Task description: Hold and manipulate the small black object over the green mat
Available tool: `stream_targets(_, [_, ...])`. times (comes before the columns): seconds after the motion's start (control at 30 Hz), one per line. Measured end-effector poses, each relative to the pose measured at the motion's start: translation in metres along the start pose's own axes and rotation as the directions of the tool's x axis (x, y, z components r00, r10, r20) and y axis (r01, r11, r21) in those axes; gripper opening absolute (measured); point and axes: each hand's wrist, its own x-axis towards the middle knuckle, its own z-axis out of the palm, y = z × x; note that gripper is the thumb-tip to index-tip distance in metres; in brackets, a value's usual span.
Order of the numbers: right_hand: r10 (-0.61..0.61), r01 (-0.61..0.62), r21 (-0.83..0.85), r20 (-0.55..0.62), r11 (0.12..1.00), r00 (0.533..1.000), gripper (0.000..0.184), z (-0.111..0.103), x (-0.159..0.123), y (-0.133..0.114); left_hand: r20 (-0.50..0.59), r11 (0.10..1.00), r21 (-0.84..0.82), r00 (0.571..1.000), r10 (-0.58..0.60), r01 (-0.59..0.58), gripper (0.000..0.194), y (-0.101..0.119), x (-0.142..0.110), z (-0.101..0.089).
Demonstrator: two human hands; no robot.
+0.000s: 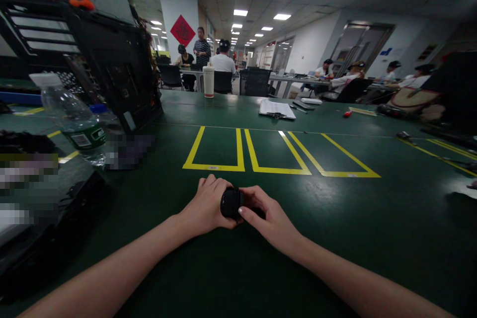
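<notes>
A small black rounded object (231, 202) sits between my two hands, just above or on the green table in front of me. Darker raised bands run along its right side; its exact kind is not clear. My left hand (211, 203) is closed around its left side, thumb below and fingers over the far side. On the right side, my right hand (266, 211) grips it, with the thumb tip on the near edge and the fingers curled behind. Dark shadow fills the gap under my right fingers, and the object's underside is hidden.
Yellow tape frames (216, 168) mark the green table (335, 223) beyond my hands. At left stand a water bottle (80, 121) and a black computer case (112, 69). Farther back are a cup (208, 82) and a clipboard (276, 109). Several people sit at distant tables.
</notes>
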Motion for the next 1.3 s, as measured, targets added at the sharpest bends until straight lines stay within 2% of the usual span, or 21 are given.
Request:
stream_targets(0.17, [-0.087, 0.086, -0.02, -0.068, 0.996, 0.994, 0.023, 0.0, -0.001, 0.003, 0.0, 1.0, 0.004, 1.0, 0.007, -0.007, 0.047, 0.002, -0.001, -0.003])
stream_targets(0.23, [-0.078, 0.077, -0.014, -0.094, 0.997, 0.992, 0.019, 0.0, 0.0, 0.005, -0.008, 1.0, 0.008, 1.0, 0.008, -0.008, 0.048, 0.002, -0.001, -0.002])
stream_targets(0.3, [-0.047, 0.047, -0.001, -0.101, 0.999, 0.994, 0.022, 0.001, 0.0, 0.005, -0.017, 1.0, 0.005, 1.0, 0.005, -0.005, 0.048, 0.0, 0.0, 0.0])
stream_targets(0.4, [0.007, -0.006, 0.01, -0.085, 1.0, 0.996, 0.032, 0.002, 0.001, 0.003, -0.017, 1.0, -0.012, 1.0, -0.009, 0.009, 0.049, 0.0, 0.0, 0.0])
stream_targets(0.47, [0.025, -0.024, 0.012, -0.052, 1.0, 0.998, 0.031, 0.002, 0.001, 0.002, 0.007, 1.0, -0.023, 1.0, -0.013, 0.013, 0.048, 0.002, -0.001, -0.002])
stream_targets(0.57, [-0.013, 0.014, 0.023, -0.017, 1.0, 1.0, 0.028, 0.001, 0.0, 0.003, 0.027, 1.0, -0.013, 0.999, -0.02, 0.02, 0.047, 0.004, -0.001, -0.006])
stream_targets(0.73, [-0.089, 0.091, 0.022, -0.078, 0.996, 0.993, 0.022, 0.002, -0.001, 0.005, -0.008, 1.0, 0.001, 1.0, 0.011, -0.011, 0.05, 0.0, 0.0, 0.0])
stream_targets(0.8, [-0.069, 0.071, 0.025, -0.09, 0.997, 0.994, 0.021, 0.002, 0.0, 0.005, -0.038, 1.0, 0.023, 0.999, 0.016, -0.015, 0.05, -0.003, 0.001, 0.004])
stream_targets(0.93, [0.002, 0.0, 0.028, -0.08, 1.0, 0.997, 0.033, 0.001, 0.002, 0.003, -0.033, 1.0, 0.015, 0.999, 0.009, -0.009, 0.051, -0.006, 0.001, 0.008])
stream_targets(1.13, [-0.017, 0.017, 0.054, -0.007, 0.998, 1.0, 0.028, -0.001, 0.001, 0.001, 0.002, 1.0, -0.002, 1.0, -0.006, 0.006, 0.05, 0.0, 0.0, 0.0])
stream_targets(1.3, [-0.028, 0.032, 0.07, -0.061, 0.997, 0.998, 0.018, 0.0, 0.0, 0.003, 0.014, 1.0, -0.021, 1.0, 0.004, -0.003, 0.049, 0.002, 0.0, -0.003])
